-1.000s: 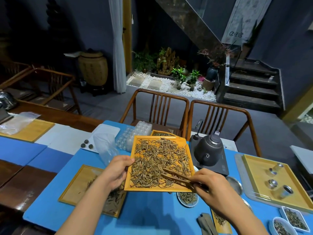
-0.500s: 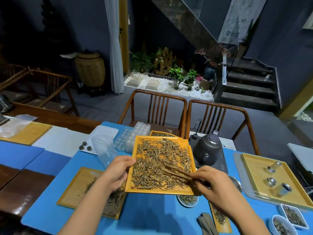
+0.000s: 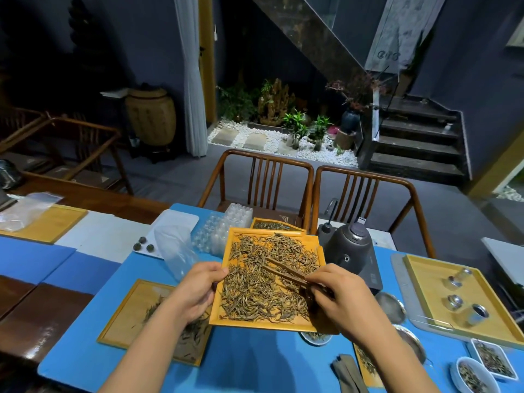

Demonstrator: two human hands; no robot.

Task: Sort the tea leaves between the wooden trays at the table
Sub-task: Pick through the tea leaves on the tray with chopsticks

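Left hand: the left hand [image 3: 195,290] sits at centre frame, fingers curled around the left edge of the orange wooden tray [image 3: 263,323], thumb on top of the rim.
Right hand: the right hand [image 3: 340,302], right of centre, has its fingers pinched narrow around a pair of brown wooden tongs [image 3: 286,272], whose tips point up and left over the leaves.
Held tray: raised above the blue table mat [image 3: 255,361] and covered with dry brown-gold tea leaves [image 3: 261,290].
Lower tray: a paler flat wooden tray [image 3: 127,316] lies on the mat at lower left, partly under the left forearm, with a thin scatter of leaves.
Far tray: a small wooden tray of leaves [image 3: 272,224] shows just behind the held one.
Kettle: a dark grey electric kettle [image 3: 351,248] stands right of the held tray.
Right side: a yellow wooden tray with small metal tins [image 3: 459,296] rests at the frame's right edge.
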